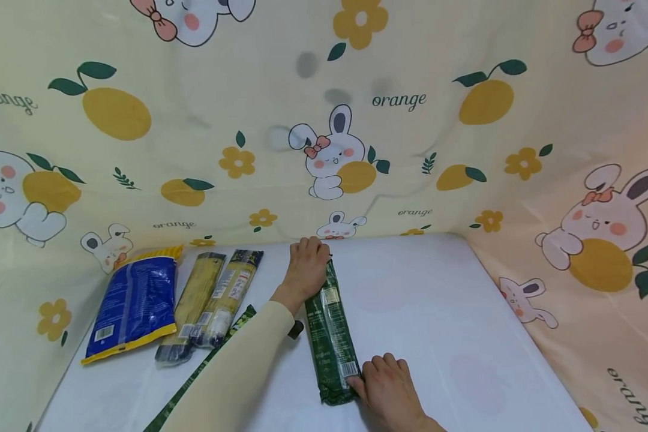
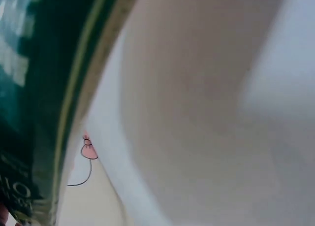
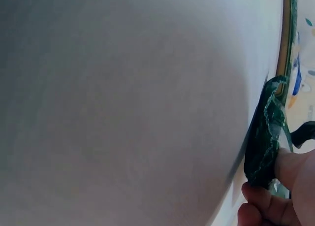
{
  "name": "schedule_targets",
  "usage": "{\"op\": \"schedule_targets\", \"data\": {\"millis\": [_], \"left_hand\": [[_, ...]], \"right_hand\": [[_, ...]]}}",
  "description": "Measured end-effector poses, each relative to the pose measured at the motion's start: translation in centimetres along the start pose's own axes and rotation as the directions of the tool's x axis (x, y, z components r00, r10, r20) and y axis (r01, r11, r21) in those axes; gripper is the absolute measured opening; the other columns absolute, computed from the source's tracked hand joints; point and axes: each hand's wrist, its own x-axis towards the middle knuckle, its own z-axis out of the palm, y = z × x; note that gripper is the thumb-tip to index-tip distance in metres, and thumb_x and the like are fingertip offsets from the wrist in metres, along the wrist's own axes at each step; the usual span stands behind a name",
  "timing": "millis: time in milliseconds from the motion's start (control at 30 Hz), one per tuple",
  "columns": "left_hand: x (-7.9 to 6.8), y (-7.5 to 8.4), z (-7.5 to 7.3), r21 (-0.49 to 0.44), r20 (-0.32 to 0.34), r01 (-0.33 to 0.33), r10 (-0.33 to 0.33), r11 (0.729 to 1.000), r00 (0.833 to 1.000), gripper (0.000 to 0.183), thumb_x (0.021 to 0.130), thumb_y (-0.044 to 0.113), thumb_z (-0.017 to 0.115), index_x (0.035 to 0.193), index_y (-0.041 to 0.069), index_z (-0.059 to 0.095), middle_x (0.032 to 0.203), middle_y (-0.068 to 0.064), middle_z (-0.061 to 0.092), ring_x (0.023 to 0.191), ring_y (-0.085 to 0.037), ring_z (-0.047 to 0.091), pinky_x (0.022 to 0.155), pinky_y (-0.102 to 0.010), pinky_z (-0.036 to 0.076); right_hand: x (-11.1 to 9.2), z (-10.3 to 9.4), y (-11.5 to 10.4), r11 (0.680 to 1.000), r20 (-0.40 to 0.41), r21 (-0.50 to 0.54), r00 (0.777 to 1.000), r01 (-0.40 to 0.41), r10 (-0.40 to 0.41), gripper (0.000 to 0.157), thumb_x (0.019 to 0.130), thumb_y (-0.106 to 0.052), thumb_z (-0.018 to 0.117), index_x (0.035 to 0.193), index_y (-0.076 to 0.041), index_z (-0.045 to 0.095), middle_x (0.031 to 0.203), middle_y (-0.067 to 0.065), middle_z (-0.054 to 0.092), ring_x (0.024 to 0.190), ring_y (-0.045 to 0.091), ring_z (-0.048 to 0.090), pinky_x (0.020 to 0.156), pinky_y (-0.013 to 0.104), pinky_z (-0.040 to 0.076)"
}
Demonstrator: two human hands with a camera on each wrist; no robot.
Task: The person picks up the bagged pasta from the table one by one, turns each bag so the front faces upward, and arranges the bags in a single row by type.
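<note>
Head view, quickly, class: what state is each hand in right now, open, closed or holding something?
Left hand: closed, gripping the far end of the green packet.
Right hand: closed, pinching that packet's near end.

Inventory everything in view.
Table: one, white, foreground
Backdrop: one, cream and peach, around table
Front packet: one, green, centre of table
Side packet: one, green, left of front packet
Large packet: one, blue and yellow, far left
Slim packets: two, yellowish, right of large packet
Small object: one, black, beside front packet
Sleeve: one, cream, partly covering side packet
Left hand: one, bare, gripping front packet's far end
Right hand: one, bare, gripping its near end
</note>
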Motion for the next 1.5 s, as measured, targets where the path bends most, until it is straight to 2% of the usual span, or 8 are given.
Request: {"op": "schedule_targets", "data": {"millis": [300,533,700,867,1000,1167,1333,1500], "left_hand": [[0.2,0.6,-1.6,0.122,-0.091,-0.011,0.022,0.992,0.996,0.023,0.112,0.021,0.049,0.101,0.007,0.065,0.107,-0.01,0.058,0.097,-0.031,0.051,0.088,-0.049,0.042],[0.6,0.8,-2.6,0.162,-0.132,-0.02,0.042,0.987,0.99,0.025,0.112,0.02,0.048,0.099,0.005,0.064,0.103,-0.012,0.059,0.092,-0.031,0.05,0.086,-0.05,0.042],[2.2,1.7,-3.2,0.134,-0.122,-0.003,0.019,0.991,0.992,0.028,0.113,0.012,0.041,0.096,0.005,0.062,0.103,-0.012,0.058,0.091,-0.03,0.048,0.086,-0.048,0.039],[3.9,2.2,-4.3,0.124,-0.102,0.031,-0.018,0.992,0.995,0.028,0.111,0.008,0.041,0.091,0.007,0.061,0.1,-0.011,0.057,0.087,-0.028,0.045,0.081,-0.044,0.034],[4.6,2.6,-4.7,0.11,-0.111,0.039,-0.027,0.993,0.993,0.023,0.107,0.007,0.047,0.088,0.008,0.061,0.094,-0.009,0.055,0.084,-0.028,0.044,0.078,-0.041,0.031],[3.6,2.3,-3.8,0.164,-0.082,0.034,-0.021,0.986,0.996,0.024,0.107,0.009,0.051,0.087,0.008,0.063,0.089,-0.008,0.056,0.081,-0.026,0.043,0.076,-0.04,0.031],[2.3,1.7,-2.8,0.184,-0.025,0.049,-0.045,0.982,0.999,0.015,0.104,0.01,0.057,0.091,0.009,0.066,0.09,-0.007,0.058,0.085,-0.027,0.048,0.079,-0.043,0.037],[2.1,1.6,-2.4,0.163,0.047,0.045,-0.054,0.986,0.997,0.013,0.103,0.01,0.056,0.103,0.008,0.069,0.097,-0.007,0.062,0.094,-0.029,0.052,0.085,-0.047,0.041]], "right_hand": [[0.3,0.2,-0.2,0.998,-0.1,-0.014,0.993,0.058,-0.059,0.046,0.089,-0.048,0.081,0.07,-0.019,0.05,0.066,-0.008,0.041,0.068,0.014,0.04,0.066,0.032,0.033],[1.0,-1.0,-0.6,0.994,-0.041,0.008,0.994,0.105,-0.104,0.036,0.09,-0.035,0.084,0.075,-0.019,0.056,0.069,-0.007,0.042,0.073,0.013,0.04,0.074,0.036,0.037],[1.5,-2.3,1.2,0.99,-0.037,-0.034,0.989,0.139,-0.141,0.03,0.088,-0.022,0.082,0.073,-0.015,0.057,0.07,-0.004,0.045,0.073,0.017,0.044,0.078,0.04,0.041],[2.2,-3.8,3.9,0.982,-0.133,-0.097,0.976,0.162,-0.174,0.027,0.087,-0.009,0.067,0.067,-0.011,0.049,0.067,-0.001,0.041,0.07,0.022,0.044,0.077,0.045,0.043],[2.1,-4.8,5.0,0.981,-0.209,-0.116,0.962,0.155,-0.177,0.027,0.081,-0.005,0.07,0.066,-0.008,0.047,0.066,0.005,0.043,0.069,0.027,0.045,0.076,0.049,0.042],[1.9,-3.9,3.7,0.973,-0.226,-0.13,0.95,0.192,-0.217,0.024,0.089,-0.012,0.051,0.067,-0.008,0.048,0.068,0.006,0.047,0.07,0.027,0.048,0.075,0.047,0.043],[1.6,-2.8,2.4,0.974,-0.249,-0.11,0.944,0.197,-0.219,0.035,0.096,-0.016,0.036,0.064,-0.009,0.046,0.066,0.005,0.047,0.069,0.026,0.048,0.076,0.046,0.043],[1.3,-2.7,2.4,0.979,-0.248,-0.09,0.947,0.186,-0.202,0.054,0.106,-0.02,0.015,0.063,-0.01,0.046,0.065,0.004,0.047,0.069,0.026,0.048,0.078,0.047,0.044]]}}
